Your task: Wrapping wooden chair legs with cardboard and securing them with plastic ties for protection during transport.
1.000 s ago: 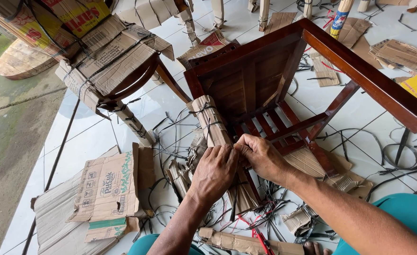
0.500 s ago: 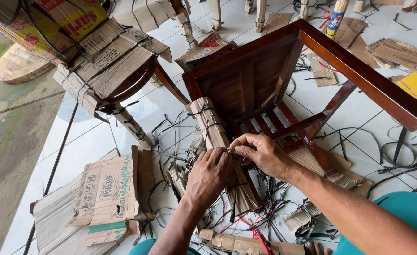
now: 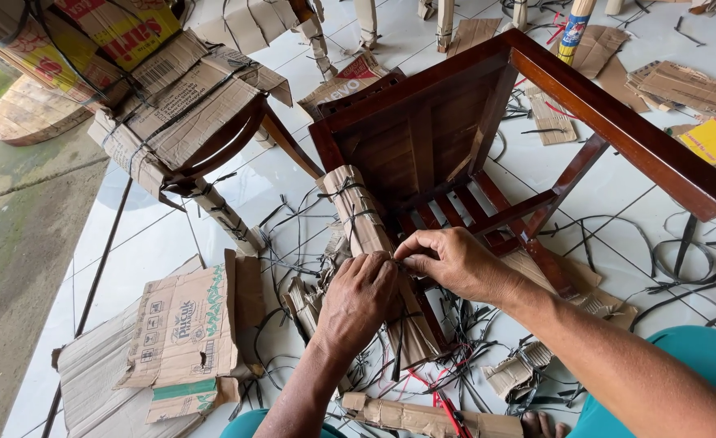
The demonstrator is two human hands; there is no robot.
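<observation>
Head camera looked down on a dark-stained wooden chair (image 3: 455,138) lying tipped on a white tiled floor (image 3: 155,243), its seat frame and slats facing up in the middle of the scene. One chair leg (image 3: 370,243), running from the frame toward the near edge, was wrapped in ridged brown cardboard bound with thin black straps. Both of the person's hands met on that wrapped leg. The left hand (image 3: 360,296) pressed flat against the cardboard, fingers curled narrowly over it. The right hand (image 3: 455,264), just beside it and touching, pinched a black strap (image 3: 398,261) between thumb and fingertips.

Judging from this, the thin strap could slip from the pinch or bite into the fingers if pulled hard, and the cardboard might slide or tear where it was gripped. Loose cut straps (image 3: 682,268) tangled over the tiles on the right and near could snag a hand.

To the far left stood another chair (image 3: 187,122) bundled in printed cardboard. A flattened box (image 3: 183,324) lay on the near left.
</observation>
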